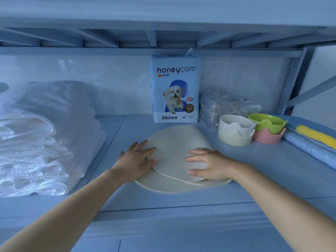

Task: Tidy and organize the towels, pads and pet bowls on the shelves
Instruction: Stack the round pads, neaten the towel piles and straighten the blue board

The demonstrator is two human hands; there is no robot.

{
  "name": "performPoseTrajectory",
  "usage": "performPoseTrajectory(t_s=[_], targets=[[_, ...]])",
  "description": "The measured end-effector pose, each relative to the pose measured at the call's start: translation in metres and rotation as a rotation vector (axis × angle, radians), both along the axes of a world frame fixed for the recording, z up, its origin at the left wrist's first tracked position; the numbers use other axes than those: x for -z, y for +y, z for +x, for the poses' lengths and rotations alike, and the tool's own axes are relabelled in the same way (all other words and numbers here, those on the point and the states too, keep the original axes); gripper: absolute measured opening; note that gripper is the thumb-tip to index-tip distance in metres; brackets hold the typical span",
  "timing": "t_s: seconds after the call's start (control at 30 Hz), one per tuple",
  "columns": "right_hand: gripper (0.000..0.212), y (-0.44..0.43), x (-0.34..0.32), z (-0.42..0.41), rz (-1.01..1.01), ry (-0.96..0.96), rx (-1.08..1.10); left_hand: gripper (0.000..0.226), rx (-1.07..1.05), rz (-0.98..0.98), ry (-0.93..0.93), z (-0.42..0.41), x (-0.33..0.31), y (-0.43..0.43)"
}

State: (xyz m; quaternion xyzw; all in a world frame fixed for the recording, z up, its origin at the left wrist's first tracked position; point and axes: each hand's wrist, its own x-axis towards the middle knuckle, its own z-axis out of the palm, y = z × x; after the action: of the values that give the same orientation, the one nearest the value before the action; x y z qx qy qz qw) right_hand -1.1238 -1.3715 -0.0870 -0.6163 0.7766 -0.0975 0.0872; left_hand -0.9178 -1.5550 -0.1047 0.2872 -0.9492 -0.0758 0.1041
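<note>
Two round cream pads (pixel 174 153) lie stacked in the middle of the shelf, the upper one shifted back and to the left of the lower. My left hand (pixel 138 159) lies flat on the upper pad's left edge with straight fingers. My right hand (pixel 207 164) rests on its right edge, fingers spread over the top. Folded white towels (pixel 41 142) are piled at the left. At the right stand stacked pet bowls: white (pixel 234 124) in cream (pixel 232 139), green (pixel 267 122) in pink (pixel 267 137).
A pack of pet training pads (pixel 174 88) stands upright at the back, with a crumpled clear plastic bag (pixel 223 104) beside it. A rolled blue mat with a yellow patch (pixel 312 137) lies at the far right. The upper shelf's frame hangs low overhead.
</note>
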Motion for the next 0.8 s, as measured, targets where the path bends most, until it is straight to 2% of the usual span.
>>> performPoseTrajectory(t_s=[0.1,0.2,0.37,0.7,0.8], targets=[[0.059,-0.004,-0.009,-0.002,0.073,-0.009,0.004,0.047,-0.007,0.001,0.04,-0.004,-0.001,-0.001],[0.06,-0.018,-0.021,0.005,0.13,0.058,-0.017,0.043,-0.01,-0.049,0.08,-0.01,-0.004,-0.005],[0.058,-0.041,-0.009,0.022,0.13,0.178,-0.041,0.036,-0.08,-0.044,0.269,-0.014,-0.013,-0.01],[0.054,-0.038,0.018,0.023,-0.012,0.231,-0.039,0.034,-0.341,-0.094,-0.006,-0.019,-0.013,-0.011],[0.051,-0.037,0.019,0.023,-0.073,0.215,-0.048,0.024,-0.269,0.033,0.083,-0.021,-0.017,-0.017]])
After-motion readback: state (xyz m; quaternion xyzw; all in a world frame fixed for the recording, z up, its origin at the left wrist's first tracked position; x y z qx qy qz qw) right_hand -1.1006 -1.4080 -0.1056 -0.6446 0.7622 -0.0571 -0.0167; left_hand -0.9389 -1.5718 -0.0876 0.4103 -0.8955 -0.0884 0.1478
